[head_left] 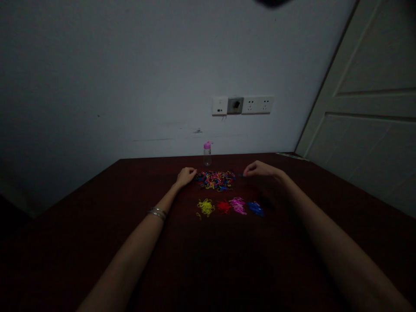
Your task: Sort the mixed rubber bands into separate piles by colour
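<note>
A mixed heap of small coloured loops (pixel 216 180) lies on the dark red-brown table (pixel 175 260); their exact kind is too small to tell. My left hand (pixel 186 176) rests at the heap's left edge, fingers curled together, and what they may hold is hidden. To the right of the heap, my right hand (pixel 255 168) is closed in a pinch, with a small thin dark thing (pixel 240 175) at its fingertips. Nearer to me lie sorted piles: yellow loops (pixel 206 207), red loops (pixel 224 206), pink loops (pixel 238 206) and blue loops (pixel 256 209).
A clear bottle with a pink cap (pixel 207 154) stands upright behind the heap. Beyond the table's back edge rises a wall with sockets (pixel 243 105). A panelled door (pixel 370 117) is at the right. The room is dim.
</note>
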The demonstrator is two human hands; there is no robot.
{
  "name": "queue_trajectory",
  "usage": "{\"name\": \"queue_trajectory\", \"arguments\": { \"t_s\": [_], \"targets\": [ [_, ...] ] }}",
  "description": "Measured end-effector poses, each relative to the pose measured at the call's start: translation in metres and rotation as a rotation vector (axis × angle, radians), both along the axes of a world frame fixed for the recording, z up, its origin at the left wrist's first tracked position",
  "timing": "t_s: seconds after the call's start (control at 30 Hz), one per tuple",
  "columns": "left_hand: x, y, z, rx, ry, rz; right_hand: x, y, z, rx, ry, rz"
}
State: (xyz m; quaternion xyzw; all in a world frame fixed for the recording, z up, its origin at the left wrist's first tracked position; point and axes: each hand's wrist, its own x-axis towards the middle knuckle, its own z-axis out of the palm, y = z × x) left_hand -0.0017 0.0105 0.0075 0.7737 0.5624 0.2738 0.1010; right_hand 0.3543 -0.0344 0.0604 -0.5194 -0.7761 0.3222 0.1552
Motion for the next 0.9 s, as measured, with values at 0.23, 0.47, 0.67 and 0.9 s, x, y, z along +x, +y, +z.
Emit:
{"name": "queue_trajectory", "arguments": {
  "t_s": [0.23,0.47,0.67,0.9],
  "targets": [
    [-0.001,0.004,-0.003,0.013,-0.025,-0.010,-0.009,-0.032,0.029,-0.461,-0.175,0.170],
    [0.000,0.003,-0.002,0.011,-0.020,-0.009,-0.031,-0.041,0.029,-0.616,-0.330,0.183],
    [-0.001,0.003,-0.002,0.010,-0.023,-0.020,-0.031,-0.040,0.027,-0.594,-0.322,0.193],
    [-0.002,0.004,-0.004,0.013,-0.031,-0.022,-0.026,-0.051,0.031,-0.394,-0.285,0.149]
  ]
}}
